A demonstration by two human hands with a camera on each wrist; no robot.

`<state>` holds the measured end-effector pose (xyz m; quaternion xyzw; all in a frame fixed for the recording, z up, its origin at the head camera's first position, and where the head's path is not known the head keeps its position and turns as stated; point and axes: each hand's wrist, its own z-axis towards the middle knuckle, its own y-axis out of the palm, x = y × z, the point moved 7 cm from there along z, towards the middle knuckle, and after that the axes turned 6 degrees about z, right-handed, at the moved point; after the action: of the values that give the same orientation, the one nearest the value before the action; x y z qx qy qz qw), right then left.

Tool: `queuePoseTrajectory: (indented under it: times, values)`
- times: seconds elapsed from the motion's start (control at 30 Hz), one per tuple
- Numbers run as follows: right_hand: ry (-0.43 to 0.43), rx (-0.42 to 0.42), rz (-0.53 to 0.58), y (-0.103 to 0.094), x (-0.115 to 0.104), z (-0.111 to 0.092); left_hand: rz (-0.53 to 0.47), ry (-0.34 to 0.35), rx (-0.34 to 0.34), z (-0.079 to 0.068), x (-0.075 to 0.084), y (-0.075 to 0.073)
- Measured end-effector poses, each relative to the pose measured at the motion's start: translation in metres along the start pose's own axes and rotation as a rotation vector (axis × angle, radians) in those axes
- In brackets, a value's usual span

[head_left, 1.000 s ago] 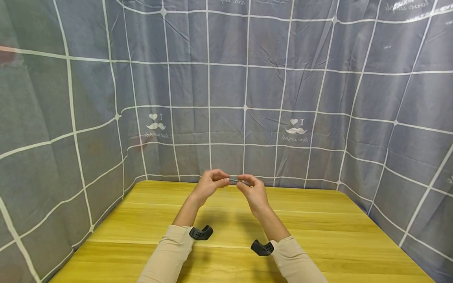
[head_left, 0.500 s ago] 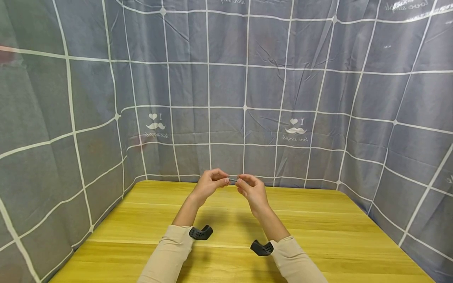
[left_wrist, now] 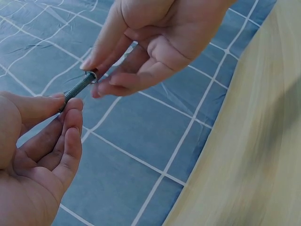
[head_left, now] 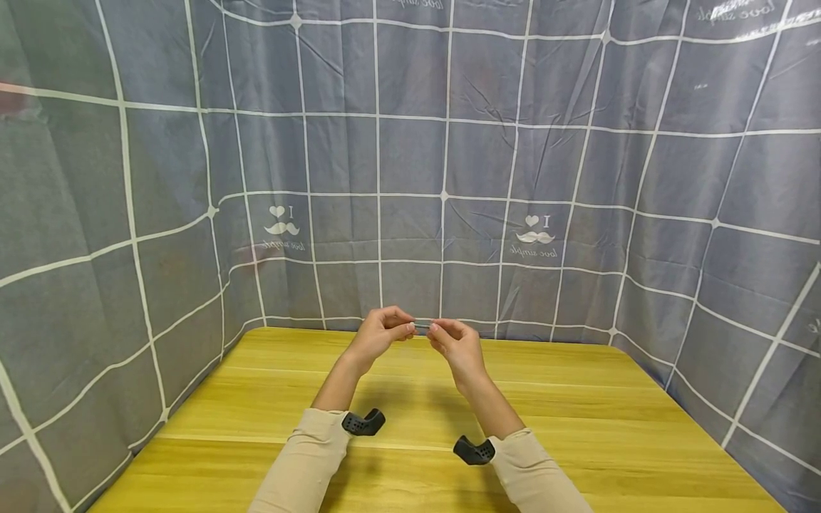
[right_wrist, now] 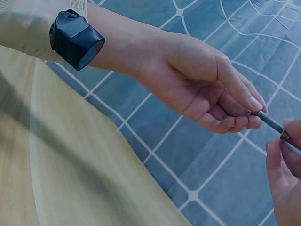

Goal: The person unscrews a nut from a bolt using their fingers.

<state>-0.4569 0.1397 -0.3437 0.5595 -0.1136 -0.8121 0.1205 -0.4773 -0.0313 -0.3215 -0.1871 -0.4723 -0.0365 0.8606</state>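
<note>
A threaded metal bolt (left_wrist: 79, 88) is held in the air between both hands, above the far edge of the table. My left hand (head_left: 378, 336) pinches one end of it between thumb and fingers; that end is mostly hidden. At the other end sits a small shiny ring-like nut (right_wrist: 284, 135), and the thumb and fingers of my right hand (head_left: 460, 347) pinch there. Between the two sets of fingertips the bare thread shows in both wrist views. In the head view the bolt is only a thin grey line.
A yellow wood-grain table (head_left: 410, 427) lies under the forearms. Grey-blue curtains (head_left: 410, 157) with white grid lines hang behind it and on both sides. Black wrist devices (head_left: 364, 422) are worn at the sleeve cuffs.
My right thumb and fingers have shifted slightly at their end of the bolt, drawing together around it. My left hand keeps its place and its pinch.
</note>
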Motion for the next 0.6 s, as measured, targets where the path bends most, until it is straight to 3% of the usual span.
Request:
queuePoseTrajectory:
  times: [0.6]
  values:
    - [-0.045,-0.011,-0.022,0.0028,-0.0032,-0.0002,-0.013,-0.005,-0.009,0.0018,-0.0035,0.0]
